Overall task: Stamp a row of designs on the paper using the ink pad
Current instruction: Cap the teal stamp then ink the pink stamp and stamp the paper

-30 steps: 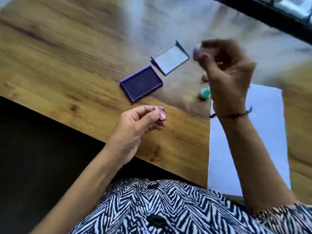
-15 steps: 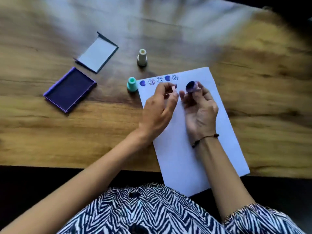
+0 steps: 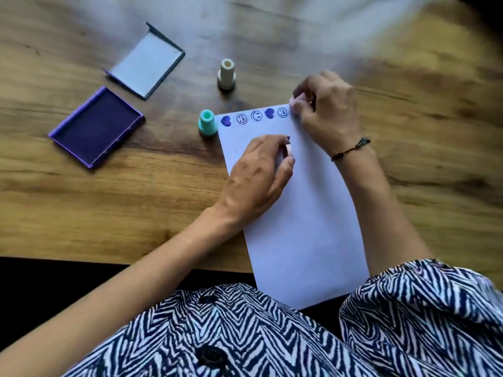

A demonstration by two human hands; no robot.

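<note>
Right hand (image 3: 328, 112) moved to paper (image 3: 299, 213) corner, fingers clenched on pink stamp (image 3: 295, 100); left hand (image 3: 258, 172) pinching cap (image 3: 289, 149).

Ink pad (image 3: 96, 126) lies left of paper (image 3: 299, 213); stampers between.

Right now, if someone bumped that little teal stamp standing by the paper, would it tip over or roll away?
The teal stamp stands upright on a base wider than its neck, so a light bump would probably only slide it across the table. A harder knock could topple it. Its body looks round, so once down it would likely roll, perhaps in a curve. It looks like small, light plastic.
</note>
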